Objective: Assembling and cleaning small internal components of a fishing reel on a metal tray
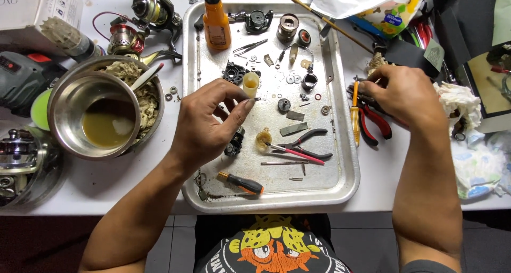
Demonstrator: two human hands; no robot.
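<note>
My left hand (pixel 205 121) hovers over the left half of a metal tray (pixel 340 182), thumb and forefinger pinched on a tiny dark screw-like part beside a small cream plastic cup (pixel 250 83). Under its palm lies a black reel part (pixel 235 142). My right hand (pixel 402 94) is off the tray's right edge, fingers curled among a cluster of tools next to red-handled pliers (pixel 372 125) and a yellow screwdriver (pixel 355 113); what it grips is hidden.
The tray holds an orange bottle (pixel 216 22), small black pliers (pixel 303 142), a pink-handled pick (pixel 295 152), a black-orange screwdriver (pixel 242 183), washers and reel parts. A steel bowl of yellowish liquid (pixel 96 116) and fishing reels (pixel 151 9) sit left; rags (pixel 458 105) lie right.
</note>
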